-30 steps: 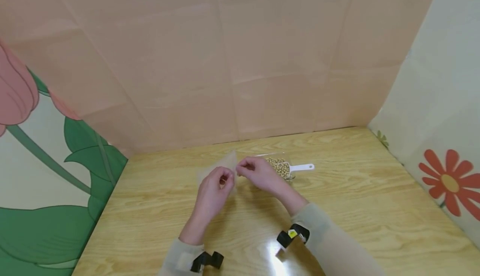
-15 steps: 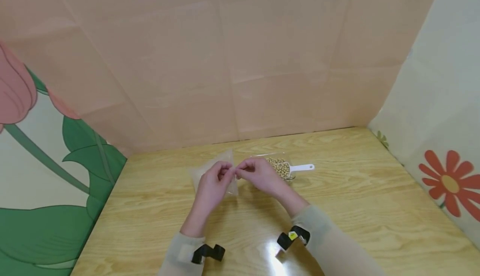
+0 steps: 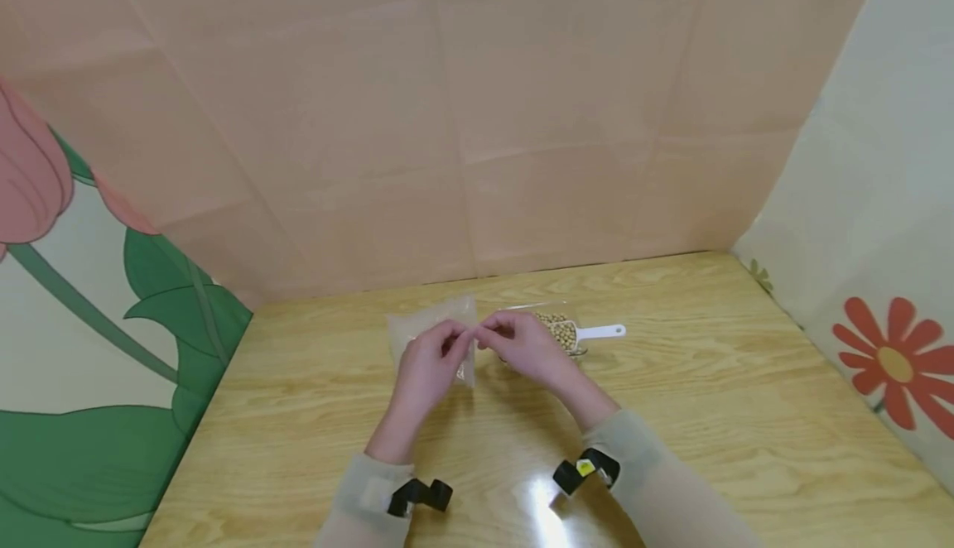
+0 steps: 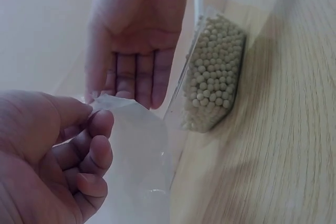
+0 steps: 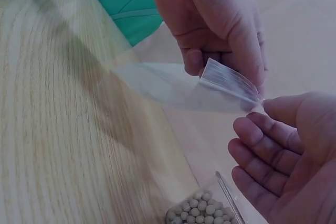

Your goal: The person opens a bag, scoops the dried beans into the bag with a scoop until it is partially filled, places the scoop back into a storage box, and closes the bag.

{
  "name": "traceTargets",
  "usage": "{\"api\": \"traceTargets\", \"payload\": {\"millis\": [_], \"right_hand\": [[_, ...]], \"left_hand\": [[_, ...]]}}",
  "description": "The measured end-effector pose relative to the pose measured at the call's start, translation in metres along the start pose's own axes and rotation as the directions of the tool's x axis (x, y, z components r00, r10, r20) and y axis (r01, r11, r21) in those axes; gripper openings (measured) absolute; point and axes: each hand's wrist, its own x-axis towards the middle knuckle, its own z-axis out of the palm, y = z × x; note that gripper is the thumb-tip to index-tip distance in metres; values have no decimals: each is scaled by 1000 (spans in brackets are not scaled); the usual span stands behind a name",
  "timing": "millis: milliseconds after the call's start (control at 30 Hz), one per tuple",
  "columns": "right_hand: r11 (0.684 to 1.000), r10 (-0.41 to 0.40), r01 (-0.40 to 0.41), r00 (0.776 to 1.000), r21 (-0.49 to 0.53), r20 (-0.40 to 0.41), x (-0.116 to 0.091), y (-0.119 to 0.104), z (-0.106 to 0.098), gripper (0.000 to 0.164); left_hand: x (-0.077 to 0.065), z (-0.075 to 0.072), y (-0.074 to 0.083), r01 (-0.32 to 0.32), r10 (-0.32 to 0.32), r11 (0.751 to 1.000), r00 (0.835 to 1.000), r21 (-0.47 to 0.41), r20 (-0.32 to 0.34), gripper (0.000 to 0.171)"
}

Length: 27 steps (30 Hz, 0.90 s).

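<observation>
A thin see-through zip bag (image 3: 406, 329) hangs between the two hands above the table. My left hand (image 3: 430, 359) pinches its top edge between thumb and forefinger, the other fingers curled loosely below. Fingertip to fingertip with it, my right hand (image 3: 527, 348) pinches the same edge by a corner. In the right wrist view the ribbed zip strip (image 5: 231, 88) of the bag shows between the hands. Just behind the right hand stands a clear box (image 4: 178, 90) of pale round beans (image 4: 214, 59), partly hidden by that hand in the head view.
A white scoop (image 3: 600, 332) lies in the beans with its handle jutting out to the right. The wood-grain table (image 3: 708, 382) meets a covered back wall (image 3: 358, 159). Painted side walls stand left and right.
The hands, first a little apart, have come together at the bag's edge. The bag has turned from nearly edge-on to show more of its face. Box and scoop stay put.
</observation>
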Motion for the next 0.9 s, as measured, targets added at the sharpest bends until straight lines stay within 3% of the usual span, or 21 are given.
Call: {"api": "traceTargets", "payload": {"millis": [233,433,700,900], "right_hand": [[998,-50,50,999,-33,-6,-1,1,1,18],[999,-40,40,999,-37,3,-5,0,1,17],[998,-54,53,999,-38,-4,-5,-1,1,19],[999,-35,35,999,-19,2,-7,-4,2,18]], "left_hand": [[-3,1,1,-25,25,1000,1000,14,2,16],[-4,0,4,-33,33,999,999,-3,6,19],[-5,-6,8,29,-27,997,999,-76,32,19],[-5,-8,9,44,-42,996,999,-73,29,17]]}}
